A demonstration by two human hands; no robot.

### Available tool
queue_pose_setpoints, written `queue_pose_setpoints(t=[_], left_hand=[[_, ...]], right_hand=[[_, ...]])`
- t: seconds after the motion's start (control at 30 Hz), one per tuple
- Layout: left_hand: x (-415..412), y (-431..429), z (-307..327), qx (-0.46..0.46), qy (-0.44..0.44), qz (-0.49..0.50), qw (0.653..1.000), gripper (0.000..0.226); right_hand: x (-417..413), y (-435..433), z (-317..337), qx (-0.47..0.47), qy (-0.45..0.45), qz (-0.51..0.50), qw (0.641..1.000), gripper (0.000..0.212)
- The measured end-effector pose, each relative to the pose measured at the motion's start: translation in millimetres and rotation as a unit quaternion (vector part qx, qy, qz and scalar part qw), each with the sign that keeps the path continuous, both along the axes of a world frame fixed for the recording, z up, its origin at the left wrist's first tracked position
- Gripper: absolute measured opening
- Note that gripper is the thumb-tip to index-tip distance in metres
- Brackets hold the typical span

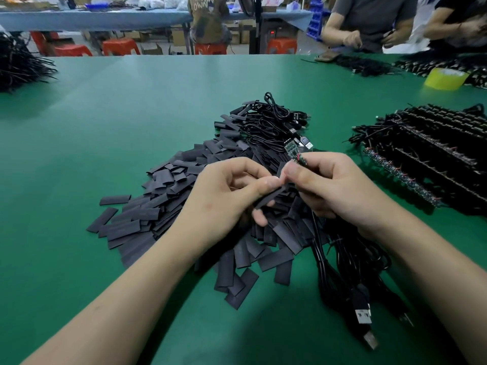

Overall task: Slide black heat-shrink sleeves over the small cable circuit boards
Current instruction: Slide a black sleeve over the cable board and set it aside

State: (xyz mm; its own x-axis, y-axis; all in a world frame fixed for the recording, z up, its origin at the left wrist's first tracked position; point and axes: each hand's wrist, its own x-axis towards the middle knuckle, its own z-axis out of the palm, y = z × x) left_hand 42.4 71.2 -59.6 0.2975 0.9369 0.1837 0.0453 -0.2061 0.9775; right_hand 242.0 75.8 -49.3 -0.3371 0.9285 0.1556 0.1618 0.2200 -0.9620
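Observation:
My left hand (226,191) pinches one flat black heat-shrink sleeve (271,197) between thumb and fingers, its upper end at my right thumb. My right hand (334,183) grips a cable with a small green circuit board (294,153) sticking up and to the left from its fingers. Board and sleeve are apart. A large heap of loose black sleeves (168,206) lies under and left of both hands. Black USB cables (361,306) trail from my right hand toward the near edge.
Rows of cabled boards (432,159) are stacked at the right. A tangle of cables (276,122) lies behind the sleeve heap. A yellow tape roll (445,78) and other people's hands are at the far right; a cable bundle (18,64) sits far left on the green table (105,114).

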Motion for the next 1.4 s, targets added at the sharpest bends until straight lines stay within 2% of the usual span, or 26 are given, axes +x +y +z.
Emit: queue_pose_setpoints(t=[0.2,0.3,0.4,0.5,0.57,0.67,0.77,0.83,0.97,1.4], left_hand=[[3.7,3.0,-12.1,0.049,0.017,0.043,0.998,0.009],[3.9,2.3,-12.1,0.068,0.019,0.045,0.997,0.004],[1.9,1.4,-13.7,0.155,0.100,0.075,0.980,0.025],[1.3,1.1,-11.8,0.242,0.175,0.121,0.947,0.023],[1.2,3.1,-11.8,0.241,0.168,0.143,0.945,0.020],[-2.9,7.8,-13.2,0.200,0.125,0.160,0.959,0.018],[-7.5,11.3,-13.3,0.182,0.100,0.180,0.962,0.017],[-9.3,12.7,-13.5,0.180,0.099,0.193,0.959,0.016],[-10.7,14.1,-12.4,0.189,0.100,0.199,0.956,0.016],[-10.6,14.8,-15.4,0.233,0.122,0.191,0.946,0.017]], right_hand=[[-1.3,0.2,-3.6,-0.019,-0.003,-0.006,1.000,0.022],[-1.3,1.8,-5.7,-0.013,0.002,-0.020,1.000,0.022],[-0.3,4.2,-8.2,-0.001,0.000,-0.056,0.998,0.023],[0.4,5.1,-9.2,0.012,-0.017,-0.062,0.998,0.025],[-0.3,5.4,-7.8,0.024,-0.030,-0.056,0.998,0.031],[-1.8,6.0,-5.4,0.011,0.003,-0.044,0.999,0.035],[-1.6,4.8,-4.5,0.018,-0.001,-0.039,0.999,0.022],[-0.3,4.4,-5.3,0.024,-0.020,-0.032,0.999,0.016],[0.4,3.3,-4.0,0.030,-0.054,-0.030,0.998,0.023],[-2.9,3.1,-4.6,0.027,-0.053,-0.057,0.997,0.028]])
